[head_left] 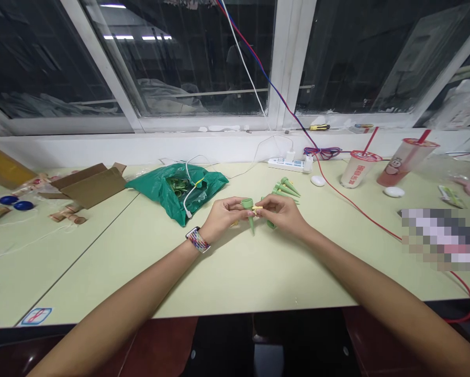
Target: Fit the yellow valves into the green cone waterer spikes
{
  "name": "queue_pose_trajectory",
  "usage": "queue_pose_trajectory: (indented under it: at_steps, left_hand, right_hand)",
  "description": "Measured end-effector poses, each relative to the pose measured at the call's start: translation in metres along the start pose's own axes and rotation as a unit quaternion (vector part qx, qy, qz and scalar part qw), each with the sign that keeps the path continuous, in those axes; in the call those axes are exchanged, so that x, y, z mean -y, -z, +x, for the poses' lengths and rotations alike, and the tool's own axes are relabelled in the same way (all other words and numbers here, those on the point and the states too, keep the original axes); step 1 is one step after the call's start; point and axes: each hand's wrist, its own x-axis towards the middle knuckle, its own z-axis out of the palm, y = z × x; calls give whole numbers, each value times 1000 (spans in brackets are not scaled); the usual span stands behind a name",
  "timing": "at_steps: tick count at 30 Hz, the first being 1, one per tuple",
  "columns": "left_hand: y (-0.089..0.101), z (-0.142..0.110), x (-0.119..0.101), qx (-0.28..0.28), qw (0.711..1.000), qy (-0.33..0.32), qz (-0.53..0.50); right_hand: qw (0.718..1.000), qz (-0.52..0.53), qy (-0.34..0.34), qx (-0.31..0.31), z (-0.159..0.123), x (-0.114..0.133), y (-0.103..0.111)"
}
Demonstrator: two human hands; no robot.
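My left hand (218, 219) pinches a green plastic spike (247, 203) just below its wide, cup-like top, with the tapered point hanging down. Between the fingertips of my right hand (284, 213) is a small yellow plastic piece (258, 208), held against the side of the spike; whether it sits in the spike cannot be made out. Just beyond my right hand lie several more green spikes (287, 187). Another green part (270, 224) shows under that hand, mostly covered. A bit of yellow (235, 223) peeks out below my left fingers.
Behind my left hand an open green plastic bag (150, 189) holds more green parts, with a white cable across it. A cardboard box (91, 186) stands left. Toward the window are a power strip (288, 164) and two drink cups (358, 170). A red cable (353, 201) crosses the right side.
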Motion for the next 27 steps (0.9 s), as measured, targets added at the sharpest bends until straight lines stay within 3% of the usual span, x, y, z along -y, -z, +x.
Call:
queue_pose_trajectory:
  at_steps: [6,15,22,27]
  left_hand:
    - [3,-1,1,49,999,16,-10]
    - [-1,-2,3,35,996,-51,62]
    - [-1,0,9,47,997,-41,38]
    - [-3,2,11,10,999,-16,-36]
  right_hand:
    - [993,-75,87,9,-3,3,5]
    - [999,27,-35,26,0,-5,6]
    - [997,28,-50,54,3,-6,9]
    - [998,30,-42,43,2,-2,8]
